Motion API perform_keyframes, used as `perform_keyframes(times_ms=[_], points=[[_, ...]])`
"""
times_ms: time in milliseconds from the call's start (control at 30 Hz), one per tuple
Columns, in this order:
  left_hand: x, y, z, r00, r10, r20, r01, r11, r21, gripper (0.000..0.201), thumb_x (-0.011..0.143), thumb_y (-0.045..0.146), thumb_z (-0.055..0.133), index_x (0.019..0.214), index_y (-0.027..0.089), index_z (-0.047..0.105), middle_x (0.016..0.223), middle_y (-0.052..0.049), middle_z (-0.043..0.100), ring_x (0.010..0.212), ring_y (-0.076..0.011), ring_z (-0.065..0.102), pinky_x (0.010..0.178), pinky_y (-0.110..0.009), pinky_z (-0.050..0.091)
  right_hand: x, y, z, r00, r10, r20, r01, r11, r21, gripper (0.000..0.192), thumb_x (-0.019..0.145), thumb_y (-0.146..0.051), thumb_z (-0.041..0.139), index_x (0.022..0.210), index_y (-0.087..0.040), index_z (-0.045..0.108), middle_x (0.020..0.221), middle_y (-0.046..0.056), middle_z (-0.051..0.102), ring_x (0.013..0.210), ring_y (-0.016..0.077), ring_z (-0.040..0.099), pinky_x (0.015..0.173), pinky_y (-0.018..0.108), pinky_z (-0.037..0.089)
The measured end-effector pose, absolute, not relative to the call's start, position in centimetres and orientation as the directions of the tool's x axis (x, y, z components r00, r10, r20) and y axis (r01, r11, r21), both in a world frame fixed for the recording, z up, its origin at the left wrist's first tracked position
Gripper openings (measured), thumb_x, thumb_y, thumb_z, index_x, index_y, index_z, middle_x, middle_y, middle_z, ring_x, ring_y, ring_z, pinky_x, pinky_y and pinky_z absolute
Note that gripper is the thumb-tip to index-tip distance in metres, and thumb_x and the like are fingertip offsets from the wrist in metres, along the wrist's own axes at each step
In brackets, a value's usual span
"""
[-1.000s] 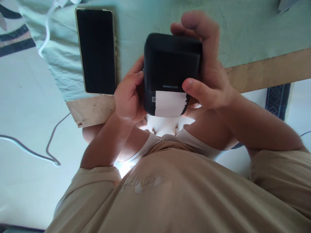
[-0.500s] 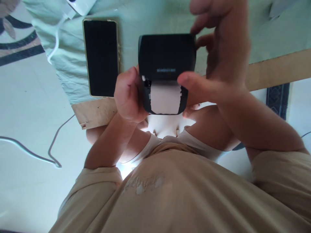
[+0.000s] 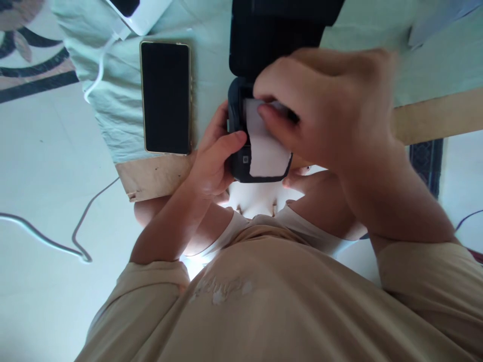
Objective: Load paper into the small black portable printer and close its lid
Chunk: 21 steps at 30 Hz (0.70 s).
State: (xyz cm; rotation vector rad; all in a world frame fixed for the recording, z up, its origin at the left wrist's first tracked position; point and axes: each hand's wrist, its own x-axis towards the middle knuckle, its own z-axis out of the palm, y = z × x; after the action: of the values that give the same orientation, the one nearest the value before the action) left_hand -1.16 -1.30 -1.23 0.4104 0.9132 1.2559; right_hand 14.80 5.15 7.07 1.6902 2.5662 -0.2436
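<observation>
Right hand (image 3: 332,105): I see fingers pinched shut on the white label paper (image 3: 266,151).
Left hand (image 3: 215,161): wrapped around the black label printer (image 3: 241,125), held just above the surface (image 3: 433,118) edge.
Handling: paper looks thin, tearable; printer rigid, best gripped by its sides.
Hidden: open lid cut off at top; phone (image 3: 166,98) lies beside.

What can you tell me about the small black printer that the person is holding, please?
The printer is a small black box with rounded corners, plastic by its look. Its lid is swung up and open. White paper lies over its front. The left hand grips its side; the right hand pinches the paper at the opening.
</observation>
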Motion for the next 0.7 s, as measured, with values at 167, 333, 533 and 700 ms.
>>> perform_keyframes(times_ms=[167, 333, 533, 700], points=[[-1.2, -1.1, -1.8, 0.049, 0.938, -0.343, -0.600, 0.303, 0.740, 0.040, 0.071, 0.027, 0.097, 0.106, 0.027, 0.079, 0.084, 0.003, 0.074, 0.061, -0.0128, 0.060, 0.055, -0.026, 0.049, 14.4, 4.2, 7.9, -0.445, 0.831, -0.334, 0.860, 0.501, 0.100, 0.041, 0.107, -0.038, 0.039, 0.125, -0.036, 0.076, 0.133, -0.001, 0.078, 0.110, 0.0271, 0.072, 0.071, 0.038, 0.026], [-1.3, -1.1, -2.2, 0.046, 0.937, -0.347, -0.561, 0.312, 0.767, 0.044, 0.067, 0.037, 0.101, 0.104, 0.028, 0.079, 0.080, 0.001, 0.070, 0.072, -0.0208, 0.067, 0.066, -0.033, 0.054, 14.8, 4.6, 7.3, -0.438, 0.819, -0.371, 0.863, 0.498, 0.081, 0.047, 0.107, -0.044, 0.042, 0.150, -0.045, 0.062, 0.124, 0.004, 0.079, 0.098, 0.0317, 0.072, 0.073, 0.037, 0.033], [-1.3, -1.7, -1.7, 0.061, 0.945, -0.322, -0.570, 0.298, 0.766, 0.042, 0.077, 0.036, 0.099, 0.114, 0.028, 0.080, 0.088, 0.001, 0.073, 0.083, -0.0200, 0.073, 0.062, -0.027, 0.053, 15.5, 5.3, 5.8, -0.526, 0.830, -0.185, 0.849, 0.523, -0.070, 0.054, 0.085, -0.045, 0.064, 0.138, -0.036, 0.069, 0.089, 0.006, 0.072, 0.074, 0.0242, 0.058, 0.070, 0.035, 0.039], [-1.4, -1.7, -1.4, 0.065, 0.944, -0.324, -0.585, 0.299, 0.754, 0.046, 0.072, 0.034, 0.100, 0.113, 0.027, 0.082, 0.091, 0.001, 0.077, 0.071, -0.0154, 0.068, 0.052, -0.023, 0.049, 17.9, 5.1, 5.2, -0.624, 0.780, 0.045, 0.680, 0.570, -0.462, 0.048, 0.073, -0.033, 0.068, 0.121, -0.032, 0.071, 0.090, -0.002, 0.075, 0.065, 0.0137, 0.050, 0.070, 0.035, 0.043]])
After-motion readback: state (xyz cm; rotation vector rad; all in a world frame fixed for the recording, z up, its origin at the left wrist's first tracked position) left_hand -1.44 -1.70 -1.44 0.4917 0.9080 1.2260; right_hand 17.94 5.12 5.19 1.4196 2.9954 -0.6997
